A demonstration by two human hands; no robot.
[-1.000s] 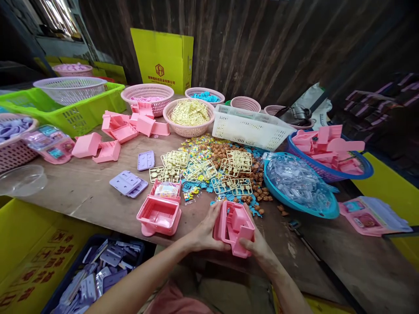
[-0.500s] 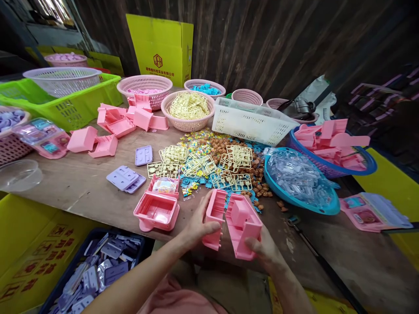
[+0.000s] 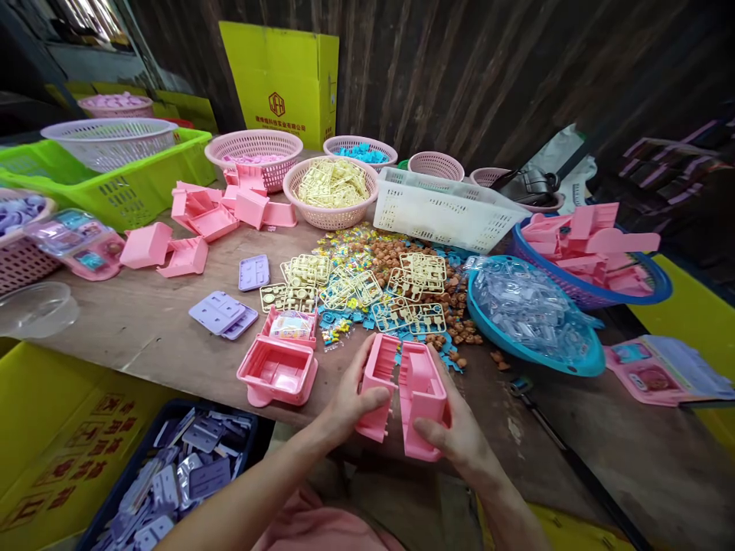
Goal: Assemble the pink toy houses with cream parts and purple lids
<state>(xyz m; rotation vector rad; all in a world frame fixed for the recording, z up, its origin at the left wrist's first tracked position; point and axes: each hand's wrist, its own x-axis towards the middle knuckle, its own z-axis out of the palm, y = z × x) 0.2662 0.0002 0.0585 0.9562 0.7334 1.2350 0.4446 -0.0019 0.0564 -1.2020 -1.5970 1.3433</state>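
My left hand (image 3: pixel 357 402) is closed on a pink plastic box half (image 3: pixel 380 383), whose pegs point right. A second pink box half (image 3: pixel 423 398) is gripped in my right hand (image 3: pixel 459 425), thumb on its near face. The two halves face each other over the table's front edge, a narrow gap between them. Left of them sits an open pink box (image 3: pixel 276 371), and right behind it a smaller pink tray holds a clear packet (image 3: pixel 291 327). Lilac panels (image 3: pixel 223 314) lie farther left. Cream part frames (image 3: pixel 422 272) rest on small brown and blue pieces just beyond my hands.
A blue basin (image 3: pixel 531 321) of clear bags and a basket of pink parts (image 3: pixel 597 249) stand at right. Behind are a white crate (image 3: pixel 442 210) and a basket of cream frames (image 3: pixel 331 187). A dark bin of lilac parts (image 3: pixel 178 467) sits low left. A black rod (image 3: pixel 574 459) lies front right.
My right hand has turned its box half more upright and brought it closer to the left one. The left hand's half has barely moved. The view has shifted slightly.
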